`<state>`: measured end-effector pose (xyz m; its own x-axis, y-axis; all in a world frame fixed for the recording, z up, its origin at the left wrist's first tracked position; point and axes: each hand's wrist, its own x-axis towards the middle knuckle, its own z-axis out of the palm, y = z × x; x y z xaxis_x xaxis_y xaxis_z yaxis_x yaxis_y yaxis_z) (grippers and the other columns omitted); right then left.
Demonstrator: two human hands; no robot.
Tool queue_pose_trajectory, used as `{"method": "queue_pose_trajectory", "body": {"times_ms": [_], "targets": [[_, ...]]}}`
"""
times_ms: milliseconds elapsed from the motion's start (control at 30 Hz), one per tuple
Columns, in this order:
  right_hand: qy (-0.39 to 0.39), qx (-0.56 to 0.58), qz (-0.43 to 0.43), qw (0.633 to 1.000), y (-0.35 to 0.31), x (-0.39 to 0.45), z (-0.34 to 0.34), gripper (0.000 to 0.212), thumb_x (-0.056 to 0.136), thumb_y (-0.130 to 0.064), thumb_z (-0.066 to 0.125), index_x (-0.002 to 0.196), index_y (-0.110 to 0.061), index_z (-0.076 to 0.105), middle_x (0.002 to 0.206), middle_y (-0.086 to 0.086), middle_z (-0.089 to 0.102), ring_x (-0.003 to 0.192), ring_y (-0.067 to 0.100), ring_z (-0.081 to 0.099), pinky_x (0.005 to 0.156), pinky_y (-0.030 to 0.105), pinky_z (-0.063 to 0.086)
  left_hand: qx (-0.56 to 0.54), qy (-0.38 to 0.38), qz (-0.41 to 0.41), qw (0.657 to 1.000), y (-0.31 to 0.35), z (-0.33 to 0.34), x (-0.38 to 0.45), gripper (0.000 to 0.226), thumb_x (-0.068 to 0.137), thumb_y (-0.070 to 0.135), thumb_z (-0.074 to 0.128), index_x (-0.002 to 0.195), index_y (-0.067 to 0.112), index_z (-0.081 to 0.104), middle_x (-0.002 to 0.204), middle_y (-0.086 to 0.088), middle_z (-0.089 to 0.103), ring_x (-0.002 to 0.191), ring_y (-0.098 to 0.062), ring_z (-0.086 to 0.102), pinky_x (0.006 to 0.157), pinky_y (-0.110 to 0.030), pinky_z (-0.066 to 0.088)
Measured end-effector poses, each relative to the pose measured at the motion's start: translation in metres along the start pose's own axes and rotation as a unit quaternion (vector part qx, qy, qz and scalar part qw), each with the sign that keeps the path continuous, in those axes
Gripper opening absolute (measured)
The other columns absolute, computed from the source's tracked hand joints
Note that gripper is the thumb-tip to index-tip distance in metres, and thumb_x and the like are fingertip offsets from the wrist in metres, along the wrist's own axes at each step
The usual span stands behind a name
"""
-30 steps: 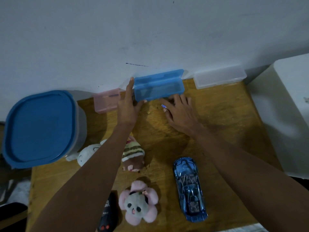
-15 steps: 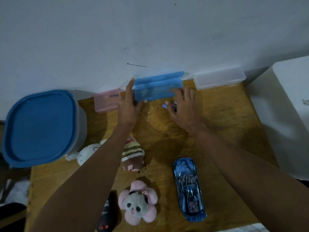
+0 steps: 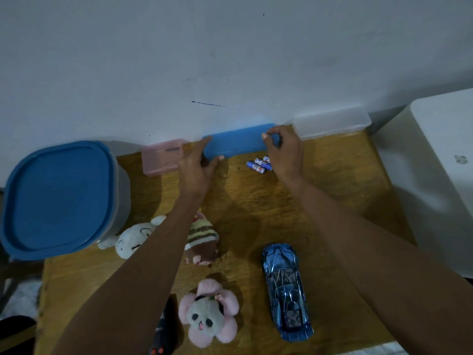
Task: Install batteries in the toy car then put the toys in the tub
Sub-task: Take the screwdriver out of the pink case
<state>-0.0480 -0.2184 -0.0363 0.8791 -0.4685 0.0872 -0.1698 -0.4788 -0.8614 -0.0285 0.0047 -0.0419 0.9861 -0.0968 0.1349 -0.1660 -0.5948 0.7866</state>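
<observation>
**Battery pickup: handling and clearance**

Left hand [image 3: 195, 167] at left end of blue case [image 3: 236, 142], fingers straight, thumb against front edge. Right hand [image 3: 284, 149] at right end of case, fingertips curled onto closed lid. Batteries [image 3: 259, 163] loose on table [image 3: 345, 201], just in front of case, touching right hand's thumb side. Toy car [image 3: 286, 290] near front edge, upright, well apart from batteries.

Handling, judged:
- Batteries: small, hard, smooth, likely to roll. Pinch across middle, one at a time.
- Toy car: rigid, glossy shell, probably light. Grip by both flanks; turn over for battery door.
- Pink plush [image 3: 207, 313] and white plush [image 3: 135, 237]: soft, grasp anywhere.

Clearance: wall directly behind case; open tabletop between batteries and car. Tub [image 3: 58, 198] at left, lid on, removal pending. White cabinet [image 3: 435, 162] bounds right side.
</observation>
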Motion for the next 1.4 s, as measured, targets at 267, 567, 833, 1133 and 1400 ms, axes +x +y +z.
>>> {"method": "queue_pose_trajectory", "body": {"times_ms": [267,567,833,1133,1400], "targets": [[-0.043,-0.012,0.002,0.999,0.002,-0.004,-0.004,0.038,0.089,-0.033,0.074,0.122,-0.016,0.069,0.126,0.003,0.067,0.11,0.021,0.064,0.094,0.038,0.055,-0.015,0.036,-0.021,0.999,0.01,0.0,-0.004,0.054,0.089,0.048,0.07,0.129,0.011,0.067,0.12,-0.007,0.072,0.104,-0.014,0.069,0.093,-0.038,0.059],[-0.061,-0.079,-0.009,0.995,-0.004,-0.005,-0.005,0.04,0.09,-0.031,0.073,0.126,-0.015,0.067,0.132,0.008,0.063,0.124,0.019,0.056,0.103,0.028,0.048,0.023,0.028,-0.03,0.999,0.014,0.0,-0.002,0.048,0.087,0.037,0.076,0.126,0.01,0.069,0.115,-0.01,0.074,0.099,-0.018,0.069,0.093,-0.039,0.058],[-0.066,-0.224,-0.053,0.971,-0.038,-0.007,-0.007,0.037,0.092,-0.028,0.069,0.127,-0.019,0.062,0.138,0.007,0.05,0.133,0.027,0.04,0.102,0.032,0.045,0.084,0.058,0.01,0.995,0.029,-0.037,-0.005,0.035,0.096,0.028,0.065,0.128,0.013,0.065,0.122,-0.01,0.069,0.106,-0.023,0.066,0.09,-0.042,0.059],[-0.244,-0.169,-0.183,0.937,-0.114,-0.039,0.076,0.04,0.085,-0.017,0.073,0.124,-0.018,0.064,0.117,0.008,0.06,0.106,0.03,0.061,0.083,0.037,0.051,0.068,0.089,-0.12,0.986,-0.019,-0.092,-0.022,0.066,0.082,0.025,0.078,0.141,0.01,0.051,0.143,-0.015,0.047,0.131,-0.028,0.045,0.108,-0.035,0.039],[-0.278,-0.213,-0.169,0.921,-0.125,-0.061,0.126,0.049,0.091,-0.014,0.067,0.139,-0.022,0.057,0.141,0.006,0.048,0.119,0.024,0.055,0.099,0.036,0.048,-0.044,0.053,-0.115,0.991,-0.042,-0.102,-0.014,0.042,0.081,-0.007,0.067,0.122,0.004,0.065,0.113,-0.008,0.071,0.104,-0.017,0.064,0.091,-0.032,0.056]]}}
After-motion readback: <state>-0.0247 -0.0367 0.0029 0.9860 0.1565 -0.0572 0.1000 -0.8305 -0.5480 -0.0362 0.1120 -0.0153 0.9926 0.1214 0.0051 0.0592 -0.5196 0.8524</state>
